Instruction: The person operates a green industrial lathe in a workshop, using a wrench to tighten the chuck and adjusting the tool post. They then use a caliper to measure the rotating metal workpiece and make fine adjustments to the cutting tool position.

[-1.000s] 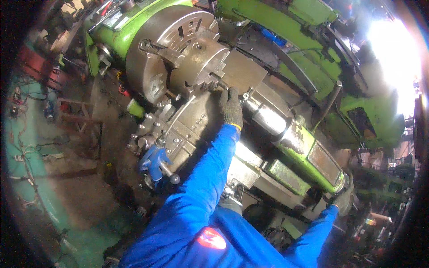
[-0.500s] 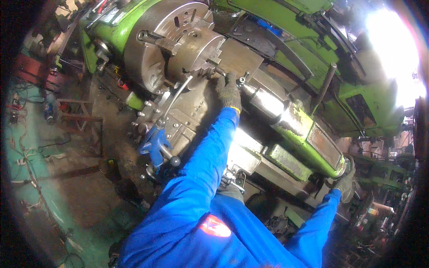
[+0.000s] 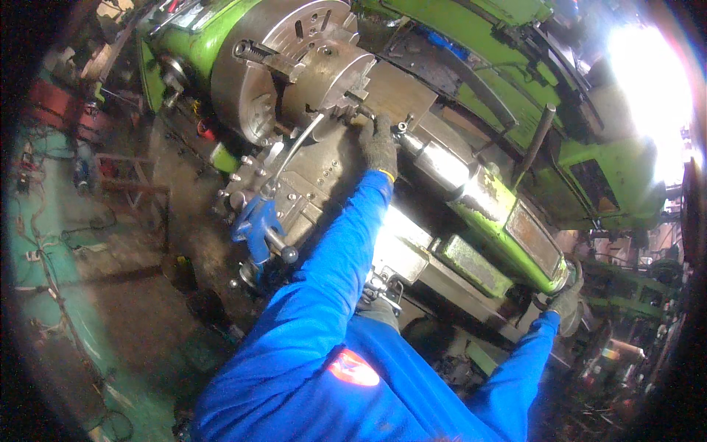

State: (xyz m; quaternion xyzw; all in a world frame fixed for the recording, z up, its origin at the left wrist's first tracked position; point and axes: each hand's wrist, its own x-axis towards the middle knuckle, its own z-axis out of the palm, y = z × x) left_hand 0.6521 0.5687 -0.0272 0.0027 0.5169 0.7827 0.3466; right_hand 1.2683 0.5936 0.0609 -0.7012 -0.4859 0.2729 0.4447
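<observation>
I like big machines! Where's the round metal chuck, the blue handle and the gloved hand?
Chuck (image 3: 294, 66), head view, front face.
Blue handle (image 3: 254, 225), head view, middle.
Left hand (image 3: 379, 147), head view, glove's back.

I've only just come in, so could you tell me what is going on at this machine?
A person in blue sleeves is leaning over a big green lathe. The gloved left hand is up against the dark workpiece held in the round steel chuck, beside the shiny quill. The gloved right hand is far out at the tailstock end, on what looks like a handwheel. A blue-handled lever sits untouched on the carriage. Whether either hand actually grips anything cannot be told.
</observation>
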